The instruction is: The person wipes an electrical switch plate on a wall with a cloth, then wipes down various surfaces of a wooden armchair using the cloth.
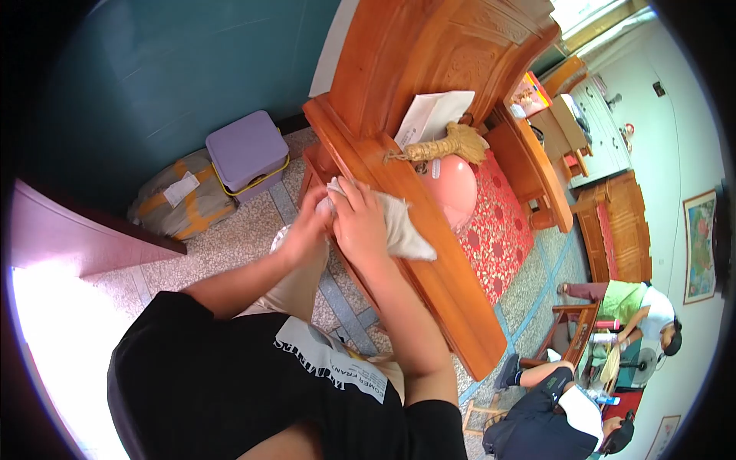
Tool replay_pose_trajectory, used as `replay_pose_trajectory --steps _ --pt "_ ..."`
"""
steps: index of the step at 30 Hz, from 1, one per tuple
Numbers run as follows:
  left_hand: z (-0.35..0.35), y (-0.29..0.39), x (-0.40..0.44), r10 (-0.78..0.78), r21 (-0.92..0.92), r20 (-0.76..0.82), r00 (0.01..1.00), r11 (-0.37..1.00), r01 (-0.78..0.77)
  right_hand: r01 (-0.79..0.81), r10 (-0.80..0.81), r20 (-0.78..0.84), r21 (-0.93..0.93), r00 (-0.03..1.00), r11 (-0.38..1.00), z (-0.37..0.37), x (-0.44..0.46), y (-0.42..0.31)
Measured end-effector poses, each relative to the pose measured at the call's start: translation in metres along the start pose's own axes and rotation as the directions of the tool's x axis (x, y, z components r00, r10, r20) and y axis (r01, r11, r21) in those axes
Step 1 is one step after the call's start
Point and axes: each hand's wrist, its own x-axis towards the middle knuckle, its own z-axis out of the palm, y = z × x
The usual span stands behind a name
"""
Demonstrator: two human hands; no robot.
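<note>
Both of my hands are together over the near end of the wooden armrest (pixel 460 307), around a pale grey cloth (pixel 402 228). My left hand (pixel 305 228) has its fingers bent at the bunched end of the cloth. Just beside it, my right hand (pixel 359 220) presses the same cloth with curled fingers. The loose part of the cloth hangs to the right over the wood. Behind the armrest, a straw-coloured woven bundle (pixel 446 146) lies near a pink rounded object (pixel 451 192) on the red patterned seat (pixel 500 230).
A lidded purple box (pixel 247 152) and a taped bag (pixel 182 195) stand on the floor by the teal wall. A white paper bag (pixel 433 116) leans on the carved backrest. Two people (pixel 648 310) (pixel 548 410) are around a table at the lower right, near a fan (pixel 646 364).
</note>
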Motion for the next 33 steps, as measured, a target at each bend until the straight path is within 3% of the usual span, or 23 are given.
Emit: replay_pose_trajectory --steps 1,2,3,4,5,6,7,8,9,10,11,12,13,16,17,19,25,26,28,33 --pt "0.012 -0.002 -0.018 -0.002 -0.217 0.082 0.997 0.976 0.020 -0.130 0.145 -0.033 0.282 0.989 0.951 -0.004 -0.001 -0.008" --pt "0.016 -0.004 -0.018 0.006 -0.219 0.075 0.997 0.976 0.010 -0.237 0.293 -0.017 0.543 0.956 0.805 -0.008 0.001 -0.013" --pt "0.019 -0.006 -0.019 0.141 -0.142 0.134 0.981 0.982 -0.122 -0.270 0.353 0.039 0.723 0.935 0.636 -0.012 0.004 -0.014" --pt "0.022 -0.006 -0.020 0.264 -0.070 0.201 0.943 0.964 -0.255 -0.266 0.346 0.041 0.726 0.937 0.635 -0.015 0.005 -0.015" --pt "0.025 -0.002 -0.016 0.141 0.028 0.028 0.990 0.990 -0.141 -0.232 0.332 0.037 0.786 0.942 0.573 -0.017 0.005 -0.015" --pt "0.027 0.003 -0.009 0.148 0.029 0.024 0.989 0.989 -0.148 -0.196 0.317 0.030 0.839 0.948 0.508 -0.022 0.006 -0.013" --pt "0.029 0.009 -0.002 0.105 0.019 -0.046 0.993 0.994 -0.104 -0.218 0.302 0.057 0.817 0.952 0.534 -0.040 0.005 -0.010" --pt "0.033 0.020 0.007 0.063 0.004 -0.115 0.991 0.998 -0.063 -0.177 0.263 -0.009 0.715 0.965 0.677 -0.047 0.001 0.005" --pt "0.038 0.034 0.014 0.134 -0.057 -0.161 0.978 0.988 -0.145 -0.207 0.324 -0.082 0.619 0.943 0.758 -0.056 -0.006 0.015" --pt "0.023 0.035 0.031 0.231 0.131 -0.231 0.945 0.970 -0.205 -0.250 0.360 -0.155 0.475 0.920 0.844 -0.069 -0.011 0.025" --pt "0.007 0.048 0.046 0.382 0.446 -0.193 0.904 0.854 -0.266 -0.315 0.418 -0.181 0.417 0.890 0.852 -0.073 -0.021 0.037" --pt "-0.006 0.062 0.063 0.660 0.770 -0.017 0.751 0.488 -0.412 -0.379 0.459 -0.167 0.363 0.873 0.851 -0.073 -0.034 0.050" --pt "-0.002 0.087 0.068 0.702 0.861 0.068 0.709 0.317 -0.397 -0.440 0.501 -0.156 0.306 0.851 0.844 -0.069 -0.048 0.061" --pt "-0.030 0.103 0.108 0.554 0.964 0.264 0.789 -0.174 -0.201 -0.481 0.532 -0.117 0.302 0.838 0.823 -0.035 -0.083 0.085" --pt "-0.032 0.105 0.120 0.556 0.964 0.264 0.788 -0.176 -0.199 -0.478 0.530 -0.118 0.304 0.840 0.824 -0.034 -0.084 0.084" --pt "-0.031 0.110 0.134 0.416 0.943 0.291 0.862 -0.277 -0.185 -0.452 0.476 -0.133 0.176 0.869 0.875 -0.031 -0.082 0.081" --pt "0.000 0.091 0.123 0.360 0.881 0.359 0.861 -0.437 -0.184 -0.503 0.529 -0.130 0.187 0.839 0.844 -0.029 -0.076 0.079" --pt "0.012 0.085 0.109 0.334 0.874 0.394 0.856 -0.424 -0.236 -0.499 0.526 -0.135 0.191 0.840 0.845 -0.028 -0.076 0.079" --pt "0.018 0.069 0.093 0.294 0.805 0.581 0.759 -0.347 -0.482 -0.503 0.530 -0.116 0.199 0.840 0.841 -0.029 -0.078 0.078" --pt "-0.016 0.087 0.121 0.279 0.801 0.584 0.762 -0.348 -0.487 -0.470 0.505 -0.120 0.234 0.855 0.851 -0.032 -0.085 0.076"
